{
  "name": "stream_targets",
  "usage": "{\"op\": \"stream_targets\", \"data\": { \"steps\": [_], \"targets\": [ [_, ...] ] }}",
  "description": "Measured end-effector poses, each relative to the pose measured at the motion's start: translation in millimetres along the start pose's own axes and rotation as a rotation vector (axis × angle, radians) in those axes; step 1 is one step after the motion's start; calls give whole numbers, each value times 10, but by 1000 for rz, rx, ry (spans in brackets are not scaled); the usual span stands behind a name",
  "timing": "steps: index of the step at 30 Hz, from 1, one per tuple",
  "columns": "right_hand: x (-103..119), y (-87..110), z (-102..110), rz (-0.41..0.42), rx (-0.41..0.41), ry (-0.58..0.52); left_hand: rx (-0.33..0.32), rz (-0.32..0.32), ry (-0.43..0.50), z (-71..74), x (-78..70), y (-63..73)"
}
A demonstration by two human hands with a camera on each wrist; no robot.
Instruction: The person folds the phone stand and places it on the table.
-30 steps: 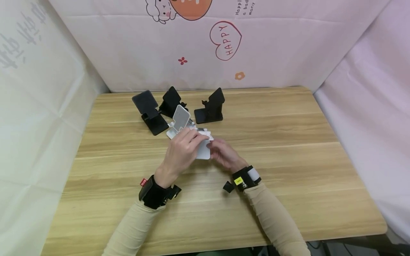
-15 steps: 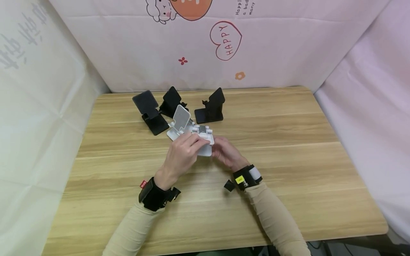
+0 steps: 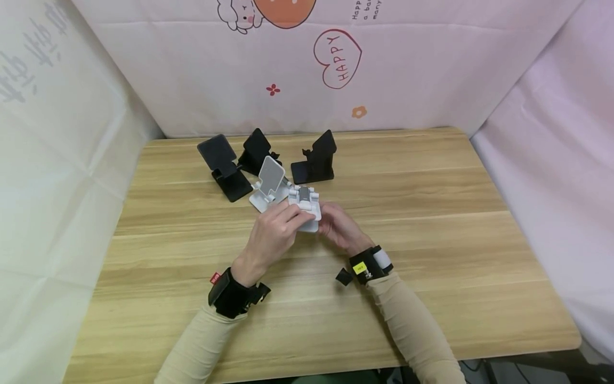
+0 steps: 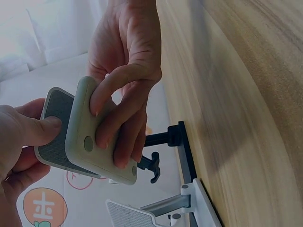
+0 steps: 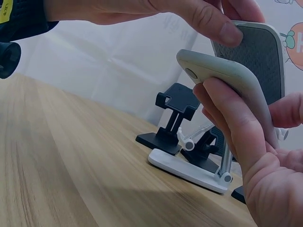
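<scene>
Both hands hold a white folding phone stand (image 3: 305,200) above the table. My left hand (image 3: 271,234) pinches its plate, and the left thumb lies on the grey pad (image 4: 57,152) in the left wrist view. My right hand (image 3: 339,226) grips the stand from the other side. Its fingers curl against the underside of the rounded white base (image 5: 232,71), seen in the right wrist view. Base and padded plate lie nearly parallel with a gap between them. A second white phone stand (image 3: 272,178) stands unfolded on the table just behind the left hand.
Three black phone stands stand toward the back: one at left (image 3: 218,154), one in the middle (image 3: 256,149) and one at right (image 3: 323,157). The wooden table (image 3: 431,240) ends at printed white cloth walls (image 3: 408,69).
The held stand has tilted, bringing its hinge into fuller view between the hands. Its lower plate has risen slightly and shows less. Both hands have shifted only a little; the standing phone stands are unmoved.
</scene>
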State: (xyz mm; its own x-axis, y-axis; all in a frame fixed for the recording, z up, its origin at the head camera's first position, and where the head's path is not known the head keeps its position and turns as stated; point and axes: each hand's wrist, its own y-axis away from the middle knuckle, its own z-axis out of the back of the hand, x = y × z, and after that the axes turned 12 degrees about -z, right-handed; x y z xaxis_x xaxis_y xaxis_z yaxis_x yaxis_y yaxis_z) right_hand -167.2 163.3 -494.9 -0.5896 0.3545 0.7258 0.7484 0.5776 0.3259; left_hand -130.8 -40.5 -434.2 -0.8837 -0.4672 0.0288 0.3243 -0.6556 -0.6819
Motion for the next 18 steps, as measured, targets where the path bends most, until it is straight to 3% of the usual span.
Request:
{"op": "stream_targets", "data": {
  "steps": [13,18],
  "targets": [
    [8,10,3,1,7,1,15,2,5,-8,-11,19],
    [-2,12,14,8,22,1,16,12,67,-14,10,27]
  ]
}}
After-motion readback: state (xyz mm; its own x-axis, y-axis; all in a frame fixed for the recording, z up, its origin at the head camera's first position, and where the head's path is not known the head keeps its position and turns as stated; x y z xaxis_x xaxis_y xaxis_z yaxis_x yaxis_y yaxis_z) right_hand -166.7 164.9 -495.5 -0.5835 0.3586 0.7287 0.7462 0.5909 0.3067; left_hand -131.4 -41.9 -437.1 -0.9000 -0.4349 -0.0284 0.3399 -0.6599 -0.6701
